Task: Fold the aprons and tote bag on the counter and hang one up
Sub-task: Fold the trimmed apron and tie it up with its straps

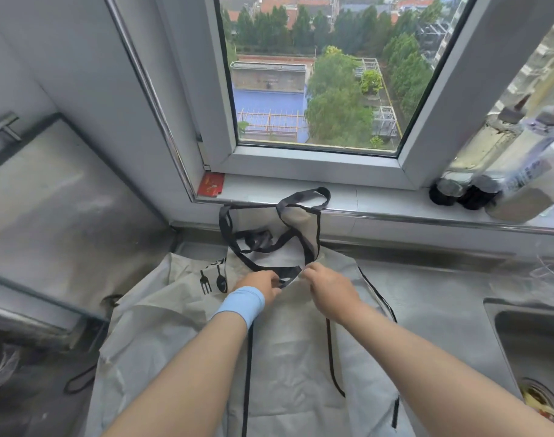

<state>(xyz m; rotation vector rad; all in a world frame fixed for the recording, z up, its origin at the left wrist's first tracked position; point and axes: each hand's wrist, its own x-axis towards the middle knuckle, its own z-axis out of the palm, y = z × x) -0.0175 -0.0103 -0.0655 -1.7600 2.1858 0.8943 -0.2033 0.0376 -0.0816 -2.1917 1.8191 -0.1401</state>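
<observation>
Pinching the apron (288, 357) by its black strap (289, 273) with left hand (261, 285) and right hand (329, 288) — you're starting its fold; next, probably tuck the loose ties inward.

At the centre of the frame the left hand (263, 283), a blue wristband (241, 302) on its wrist, and the right hand (329, 287) each pinched the black-edged top of a pale apron (288, 357) lying flat on the steel counter (433, 298). Its black strap (304, 197) looped toward twelve o'clock, reaching the windowsill. A second apron (149, 326) lay beneath at eight o'clock, showing a fork-and-spoon print (213, 280). A red card (211, 183) sat at eleven o'clock, bottles (490, 159) at two, a sink (534, 335) at four.
</observation>
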